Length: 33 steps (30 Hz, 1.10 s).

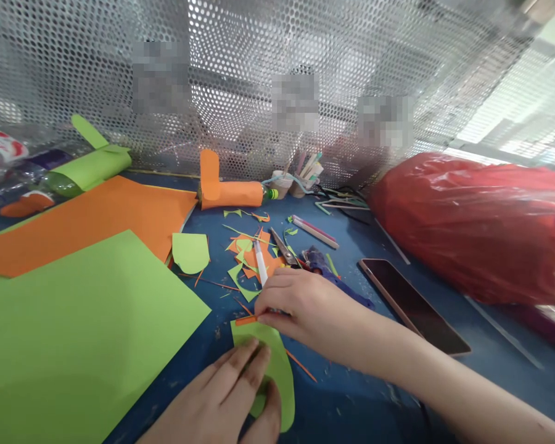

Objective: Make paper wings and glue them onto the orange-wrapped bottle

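A rounded green paper cut-out [283, 370] lies on the blue table near the bottom middle. My left hand [226, 388] rests on it with fingers stretched out over the paper, covering part of it. Along its top edge is a narrow orange paper strip [246, 320]. My right hand [300, 299] is closed, thumb and fingers pinching the right end of this strip; the pinched end is hidden. Just beyond the right hand are a white-handled tool [260, 262], scissors [283, 248] and orange and green paper scraps [244, 275].
Large green [87, 333] and orange sheets [106, 216] spread over the left. Behind stand paper-wrapped bottles [234, 193] and cups of pens [281, 184] by a perforated metal screen [240, 80]. At right are a phone [411, 302] and a bulky red plastic bag [481, 228].
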Motion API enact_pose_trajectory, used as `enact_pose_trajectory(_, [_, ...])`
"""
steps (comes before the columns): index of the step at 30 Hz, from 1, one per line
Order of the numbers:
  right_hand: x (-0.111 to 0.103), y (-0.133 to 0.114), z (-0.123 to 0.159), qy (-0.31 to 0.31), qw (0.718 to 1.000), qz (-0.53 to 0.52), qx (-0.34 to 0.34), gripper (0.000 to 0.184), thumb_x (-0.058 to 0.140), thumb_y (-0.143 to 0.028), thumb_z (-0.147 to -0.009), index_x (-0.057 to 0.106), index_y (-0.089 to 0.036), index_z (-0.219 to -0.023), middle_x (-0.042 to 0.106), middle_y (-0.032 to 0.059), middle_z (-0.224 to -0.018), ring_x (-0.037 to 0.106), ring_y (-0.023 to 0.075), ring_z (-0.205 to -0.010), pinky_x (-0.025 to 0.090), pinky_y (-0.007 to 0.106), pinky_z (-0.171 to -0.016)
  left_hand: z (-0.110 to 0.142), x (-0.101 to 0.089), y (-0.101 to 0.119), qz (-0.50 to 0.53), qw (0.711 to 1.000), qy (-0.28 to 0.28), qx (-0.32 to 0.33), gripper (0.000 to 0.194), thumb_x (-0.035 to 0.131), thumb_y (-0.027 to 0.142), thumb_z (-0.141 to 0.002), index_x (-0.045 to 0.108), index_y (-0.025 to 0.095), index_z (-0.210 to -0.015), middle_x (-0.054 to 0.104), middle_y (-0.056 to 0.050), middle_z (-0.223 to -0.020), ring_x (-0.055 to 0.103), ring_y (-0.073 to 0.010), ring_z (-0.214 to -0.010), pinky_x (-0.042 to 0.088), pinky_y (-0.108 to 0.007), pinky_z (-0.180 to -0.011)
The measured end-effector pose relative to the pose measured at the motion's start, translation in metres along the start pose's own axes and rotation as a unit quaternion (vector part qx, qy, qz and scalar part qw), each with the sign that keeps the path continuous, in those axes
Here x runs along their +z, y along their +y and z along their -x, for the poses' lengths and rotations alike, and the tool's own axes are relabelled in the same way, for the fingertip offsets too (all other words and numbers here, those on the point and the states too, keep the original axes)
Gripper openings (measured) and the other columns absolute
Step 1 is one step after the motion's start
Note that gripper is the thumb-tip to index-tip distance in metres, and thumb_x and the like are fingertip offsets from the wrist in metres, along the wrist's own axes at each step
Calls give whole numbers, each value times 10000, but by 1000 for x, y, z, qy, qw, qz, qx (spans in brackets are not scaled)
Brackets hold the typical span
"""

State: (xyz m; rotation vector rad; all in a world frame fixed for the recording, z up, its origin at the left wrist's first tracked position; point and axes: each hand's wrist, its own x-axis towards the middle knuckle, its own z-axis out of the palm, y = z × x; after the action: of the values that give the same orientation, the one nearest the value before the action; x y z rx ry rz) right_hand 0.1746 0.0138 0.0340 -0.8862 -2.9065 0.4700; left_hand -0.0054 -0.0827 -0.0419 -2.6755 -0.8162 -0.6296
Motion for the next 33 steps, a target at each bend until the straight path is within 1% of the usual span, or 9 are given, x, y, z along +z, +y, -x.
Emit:
enact_pose_trajectory(7, [4,0,-2,5,1000,4,-13,140,605,-155,-922,712,-147,-831,684,32,-824,611,162,-796,469,269,-757,1,-2,-2,-5,1000,-3,-4,224,490,77,-899,581,183,-1075,716,-99,-1149,644,-226,-1105,511,-286,-927])
enact_pose_trajectory(10, [5,-1,-3,9,1000,8,-13,147,610,-163,-921,725,-153,-830,686,27,-805,607,158,-777,467,270,-743,3,-4,-3,9,1000,-17,-3,211,516,113,-915,582,183,-1103,700,-94,-1176,618,-221,-1138,490,-296,-965])
enact_pose_trajectory(13, [5,-1,-4,10,1000,13,-10,130,623,-155,-912,726,-157,-833,689,24,-804,609,156,-779,463,269,-740,4,-4,-3,28,999,-16,-5,200,532,137,-923,588,179,-1110,687,-93,-1194,607,-222,-1149,482,-306,-980])
enact_pose_trajectory(19, [6,-1,-5,2,1000,16,-17,146,616,-163,-918,721,-141,-820,684,22,-794,602,151,-764,456,267,-727,3,1,-2,30,999,-1,-16,170,527,127,-918,594,183,-1064,698,-89,-1166,622,-223,-1128,507,-306,-952])
enact_pose_trajectory(22, [7,0,-6,-5,1000,18,-17,149,616,-164,-919,718,-131,-816,687,27,-795,598,152,-767,454,269,-735,1,0,-2,19,1000,1,-16,161,503,116,-919,587,186,-1038,712,-85,-1137,642,-223,-1104,525,-301,-929])
enact_pose_trajectory(26, [9,0,-6,-10,1000,18,-16,157,607,-168,-925,710,-128,-812,685,30,-798,597,157,-781,454,272,-745,2,-2,-2,15,1000,5,-13,171,490,119,-922,577,188,-1052,715,-79,-1126,643,-220,-1106,523,-302,-940])
enact_pose_trajectory(30, [11,-1,-7,-16,1000,15,-7,168,592,-167,-933,685,-123,-800,672,37,-810,595,165,-790,455,274,-739,5,2,-1,19,1000,1,-15,183,508,131,-921,572,184,-1084,699,-88,-1160,617,-224,-1143,499,-312,-975])
enact_pose_trajectory(33, [11,-2,-7,-16,1000,1,19,97,627,-151,-908,674,-135,-825,660,32,-822,599,166,-800,454,270,-738,6,3,-2,29,999,1,-17,173,513,151,-927,578,181,-1084,685,-92,-1186,598,-229,-1165,486,-311,-991])
